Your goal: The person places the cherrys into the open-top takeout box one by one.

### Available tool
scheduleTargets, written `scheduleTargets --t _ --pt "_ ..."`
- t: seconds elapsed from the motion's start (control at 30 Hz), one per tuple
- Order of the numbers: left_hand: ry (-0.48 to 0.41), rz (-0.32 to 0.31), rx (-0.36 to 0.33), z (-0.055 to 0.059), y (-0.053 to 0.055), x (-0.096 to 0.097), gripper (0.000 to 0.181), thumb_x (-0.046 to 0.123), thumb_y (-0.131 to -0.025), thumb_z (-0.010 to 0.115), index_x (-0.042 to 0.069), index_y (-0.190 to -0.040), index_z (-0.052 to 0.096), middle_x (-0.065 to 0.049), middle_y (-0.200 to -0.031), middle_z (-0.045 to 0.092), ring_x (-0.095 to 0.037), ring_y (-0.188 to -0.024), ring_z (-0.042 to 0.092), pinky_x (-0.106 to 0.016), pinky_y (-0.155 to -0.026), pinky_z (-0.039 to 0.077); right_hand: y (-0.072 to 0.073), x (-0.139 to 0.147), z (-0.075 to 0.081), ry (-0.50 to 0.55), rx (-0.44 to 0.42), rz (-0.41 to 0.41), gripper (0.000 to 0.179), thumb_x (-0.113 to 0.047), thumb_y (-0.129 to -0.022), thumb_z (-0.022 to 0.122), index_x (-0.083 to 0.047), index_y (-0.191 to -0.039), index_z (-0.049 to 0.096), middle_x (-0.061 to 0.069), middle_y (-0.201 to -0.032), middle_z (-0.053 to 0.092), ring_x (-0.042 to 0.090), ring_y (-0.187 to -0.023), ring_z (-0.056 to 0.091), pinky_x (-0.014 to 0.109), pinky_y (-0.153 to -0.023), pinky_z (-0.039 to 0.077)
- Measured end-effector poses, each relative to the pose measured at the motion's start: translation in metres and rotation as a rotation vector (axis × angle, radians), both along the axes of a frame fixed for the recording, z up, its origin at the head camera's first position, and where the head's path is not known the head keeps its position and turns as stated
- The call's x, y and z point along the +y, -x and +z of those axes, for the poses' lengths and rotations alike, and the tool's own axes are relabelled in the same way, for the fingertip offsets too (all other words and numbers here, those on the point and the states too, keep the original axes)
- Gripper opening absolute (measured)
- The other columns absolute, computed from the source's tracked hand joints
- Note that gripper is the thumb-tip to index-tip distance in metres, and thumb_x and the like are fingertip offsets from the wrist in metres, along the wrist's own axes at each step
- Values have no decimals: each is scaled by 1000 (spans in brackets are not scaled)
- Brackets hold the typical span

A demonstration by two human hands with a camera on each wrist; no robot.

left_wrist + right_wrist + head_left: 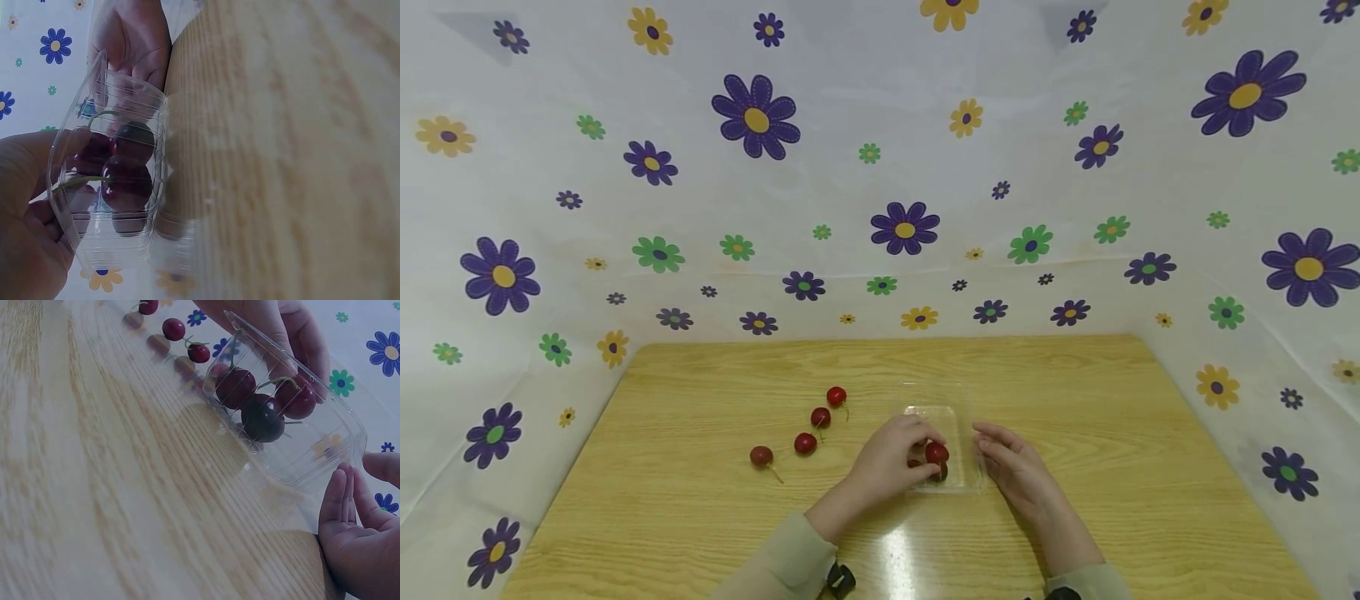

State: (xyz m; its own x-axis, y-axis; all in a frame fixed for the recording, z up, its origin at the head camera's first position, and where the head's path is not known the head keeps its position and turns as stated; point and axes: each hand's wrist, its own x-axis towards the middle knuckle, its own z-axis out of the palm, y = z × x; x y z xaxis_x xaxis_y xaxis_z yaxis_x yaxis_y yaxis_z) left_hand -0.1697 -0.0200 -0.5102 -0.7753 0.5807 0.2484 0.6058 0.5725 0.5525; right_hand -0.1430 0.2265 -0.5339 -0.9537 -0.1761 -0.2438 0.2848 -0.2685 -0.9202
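Observation:
A clear plastic container [958, 479] stands on the table with a few dark red cherries inside, their green stems showing in the left wrist view. My left hand [891, 454] reaches over its left side and pinches a cherry [295, 397] between thumb and fingers, just above two other cherries [262, 417] on the container's floor. On the opposite side, my right hand [1018, 471] lies beside the container with relaxed fingers, fingertips close to its right edge. That hand holds nothing. The left palm is hidden from the head camera.
Left of the container, several loose cherries with stems lie in a slanting row, the nearest cherry [762, 456] furthest left. The wooden table [700, 533] is bordered at the back and sides by a white flower-print cloth [820, 183].

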Motion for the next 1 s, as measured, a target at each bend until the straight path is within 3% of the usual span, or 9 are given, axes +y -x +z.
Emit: scheduleTargets --t 0.27,0.57,0.83,1.0 --pt "-48 4 -41 1 -1 0 27 20 -93 84 17 -118 76 2 -118 73 -15 -107 65 -27 -95 57 0 2 1 -8 -19 -4 28 -3 -109 53 -21 -122 69 -11 -109 67 4 -103 64 17 -94 55" --pt "-112 -1 -101 1 -1 -1 25 17 -95 82 17 -119 75 0 -114 72 -19 -98 65 -23 -85 56 0 2 3 9 -9 0 28 -3 -109 53 -22 -120 70 -11 -108 70 3 -102 66 16 -91 55" --pt "-169 -15 -66 5 -4 -6 23 9 -95 80 10 -118 76 -8 -110 75 -24 -97 67 -29 -87 57 -1 -1 4 -5 -38 -9 29 -2 -109 52 -22 -119 70 -11 -108 69 3 -102 65 16 -92 55" --pt "-180 31 -49 5 -4 -11 21 10 -95 80 12 -116 77 -4 -110 75 -19 -101 68 -31 -93 58 -1 -2 5 -8 -60 -18 28 -3 -108 52 -21 -120 69 -11 -108 68 3 -102 65 17 -93 55"
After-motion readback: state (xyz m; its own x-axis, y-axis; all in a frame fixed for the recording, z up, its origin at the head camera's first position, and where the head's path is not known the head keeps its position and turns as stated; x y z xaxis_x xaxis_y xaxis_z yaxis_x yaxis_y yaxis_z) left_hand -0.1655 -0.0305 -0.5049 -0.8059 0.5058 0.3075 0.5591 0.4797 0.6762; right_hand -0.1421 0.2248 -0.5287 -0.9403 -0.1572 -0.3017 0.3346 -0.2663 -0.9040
